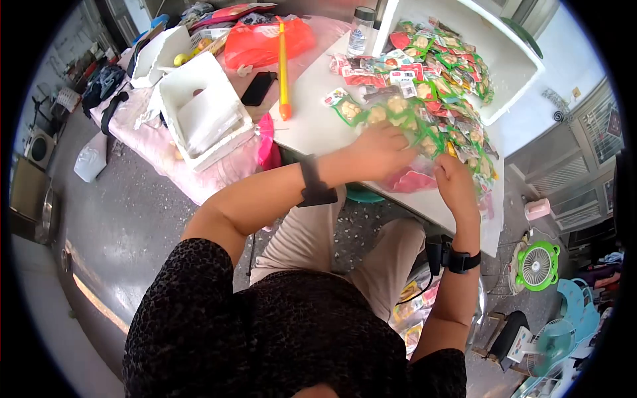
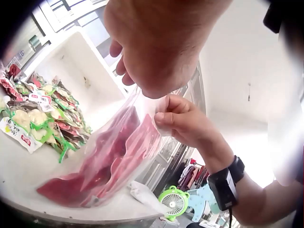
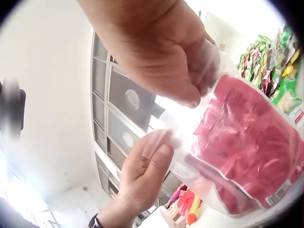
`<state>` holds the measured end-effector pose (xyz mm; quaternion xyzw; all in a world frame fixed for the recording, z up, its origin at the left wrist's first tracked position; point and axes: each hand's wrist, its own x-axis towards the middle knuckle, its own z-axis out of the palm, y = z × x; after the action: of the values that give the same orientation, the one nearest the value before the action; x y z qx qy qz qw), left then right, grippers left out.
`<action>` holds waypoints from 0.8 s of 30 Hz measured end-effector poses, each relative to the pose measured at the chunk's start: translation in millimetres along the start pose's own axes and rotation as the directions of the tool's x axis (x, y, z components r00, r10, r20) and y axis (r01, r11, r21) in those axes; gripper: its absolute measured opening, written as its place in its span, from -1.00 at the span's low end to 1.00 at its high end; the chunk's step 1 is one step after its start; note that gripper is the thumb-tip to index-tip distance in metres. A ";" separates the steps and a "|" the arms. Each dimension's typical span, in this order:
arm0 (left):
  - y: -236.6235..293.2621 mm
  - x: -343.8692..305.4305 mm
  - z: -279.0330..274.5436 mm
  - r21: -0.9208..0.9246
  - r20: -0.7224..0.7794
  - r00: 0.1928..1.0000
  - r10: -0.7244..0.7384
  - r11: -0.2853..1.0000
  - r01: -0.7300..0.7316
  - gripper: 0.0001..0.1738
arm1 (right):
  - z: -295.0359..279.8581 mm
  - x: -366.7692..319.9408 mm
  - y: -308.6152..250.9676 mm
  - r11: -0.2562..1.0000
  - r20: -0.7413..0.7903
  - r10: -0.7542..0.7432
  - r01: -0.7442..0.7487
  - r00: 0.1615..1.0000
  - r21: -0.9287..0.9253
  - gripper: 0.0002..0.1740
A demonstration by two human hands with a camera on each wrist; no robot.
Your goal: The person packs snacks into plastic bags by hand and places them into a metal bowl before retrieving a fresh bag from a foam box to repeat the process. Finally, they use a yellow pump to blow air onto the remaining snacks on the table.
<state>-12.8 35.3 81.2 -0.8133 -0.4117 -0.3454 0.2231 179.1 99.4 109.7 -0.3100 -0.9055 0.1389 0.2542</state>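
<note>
A clear bag with red-pink packets inside (image 1: 413,180) lies below the hands at the table's near edge. My left hand (image 1: 383,152) holds one part of its top; in the right wrist view, the left thumb and fingers (image 3: 145,173) pinch a corner of the clear film. On the other side, my right hand (image 1: 458,186) grips the film, its thumb and fingertips (image 2: 178,118) pinched together in the left wrist view. The bag (image 2: 102,164) hangs slanted and its lower end meets the white surface. Left fingertips are partly hidden in the left wrist view.
Small green and red food packets (image 1: 451,73) are heaped beyond the hands, spilling from a white foam box (image 1: 514,73). A clear jar (image 1: 360,32) stands behind. Leftward are a yellow stick (image 1: 283,69), a phone (image 1: 259,89) and another foam box (image 1: 179,142).
</note>
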 end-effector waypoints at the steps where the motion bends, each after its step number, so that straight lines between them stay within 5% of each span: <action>1: -4.9 -3.5 0.5 -0.013 0.047 0.999 0.000 1.000 0.001 -0.65 | 1.6 1.1 2.6 0.999 0.017 -0.004 0.005 1.000 -0.046 -0.88; 4: 7.5 -8.7 9.0 -0.468 0.133 0.901 -0.414 0.775 0.425 -0.61 | -6.1 -3.2 8.6 0.998 -0.068 0.015 -0.010 0.998 0.065 -0.89; 5: 2.4 -9.4 8.7 -0.615 0.376 0.782 -0.497 0.497 0.612 -0.56 | -10.1 -5.4 10.1 0.995 -0.052 0.031 -0.026 0.998 0.095 -0.89; 8: -2.6 -12.4 17.8 -0.567 0.472 0.782 -0.406 0.539 0.622 -0.63 | -18.8 -1.2 8.4 0.990 -0.020 0.045 -0.041 0.999 0.137 -0.90; 11: -2.9 -10.4 25.2 -0.507 0.597 0.681 -0.424 0.459 0.729 -0.70 | -23.8 -1.7 5.1 0.992 -0.006 -0.014 0.015 1.000 0.127 -0.90; 14: 3.5 -8.9 28.3 -0.503 0.538 0.717 -0.444 0.513 0.695 -0.76 | -26.5 -8.8 8.4 0.981 -0.011 0.010 -0.007 1.000 0.192 -0.91; 20: 19.5 -6.2 19.0 -0.609 0.551 0.732 -0.401 0.407 0.681 -0.80 | -32.8 -28.4 11.9 0.935 0.075 0.080 -0.101 0.994 0.341 -0.89; 23: 35.1 20.5 -29.2 -0.573 0.172 0.967 -0.187 0.780 0.253 -0.83 | -40.3 -50.1 15.0 0.889 0.101 0.166 -0.193 0.981 0.415 -0.86; 24: 31.6 18.6 -27.3 -0.541 0.261 0.948 -0.181 0.786 0.299 -0.84 | -37.3 -54.6 13.2 0.864 0.118 0.190 -0.223 0.975 0.451 -0.85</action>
<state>10.8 9.5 110.7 -0.8129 -0.4085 -0.3975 -0.1195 243.0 78.6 114.9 -0.3307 -0.8164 0.3871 0.2726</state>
